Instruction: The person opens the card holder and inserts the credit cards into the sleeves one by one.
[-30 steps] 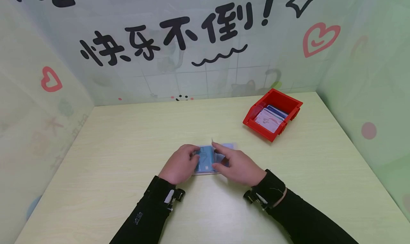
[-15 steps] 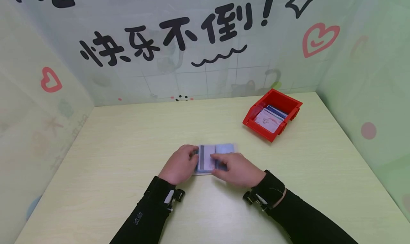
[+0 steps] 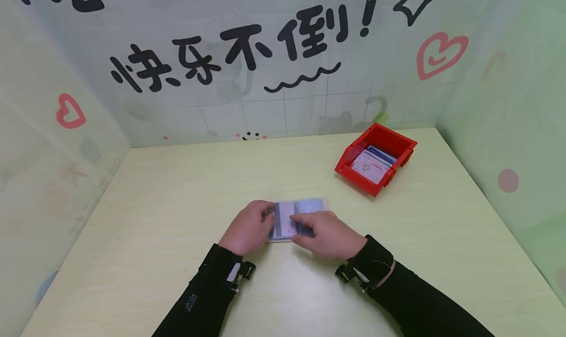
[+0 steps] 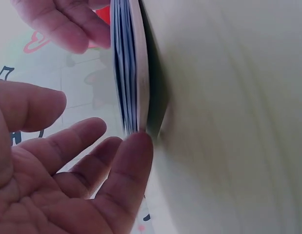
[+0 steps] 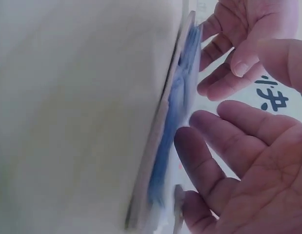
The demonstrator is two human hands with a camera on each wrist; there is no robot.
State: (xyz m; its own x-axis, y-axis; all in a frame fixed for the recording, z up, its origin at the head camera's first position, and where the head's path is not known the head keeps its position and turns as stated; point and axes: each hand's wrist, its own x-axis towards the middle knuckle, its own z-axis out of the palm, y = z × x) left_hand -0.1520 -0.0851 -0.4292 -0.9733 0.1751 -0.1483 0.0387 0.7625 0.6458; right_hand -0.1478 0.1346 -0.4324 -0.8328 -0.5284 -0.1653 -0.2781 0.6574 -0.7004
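An opened card holder [image 3: 310, 205] with clear sleeves lies on the table in front of me. Its left side shows a pale card [image 3: 286, 218] with a dark stripe; its right side is bluish and partly covered by my hand. At the left edge rests my left hand [image 3: 248, 226], its fingers loosely bent. In the left wrist view, one fingertip [image 4: 136, 141] touches the edge of the stacked sleeves, and the thumb stands apart. My right hand [image 3: 329, 234] reaches over the holder from the right, fingertips at the pale card. The right wrist view shows those fingers [image 5: 197, 156] relaxed beside the blue sleeves [image 5: 172, 122].
A red plastic bin [image 3: 376, 157] holding several cards [image 3: 372, 166] stands at the back right of the light wooden table [image 3: 185, 189]. Printed cloth walls [image 3: 247, 116] enclose the table at the back and on both sides.
A leaf of the holder has turned over to the left: a blue card showed there, now the pale striped one. My right hand has lowered onto the holder; the left has stayed put.
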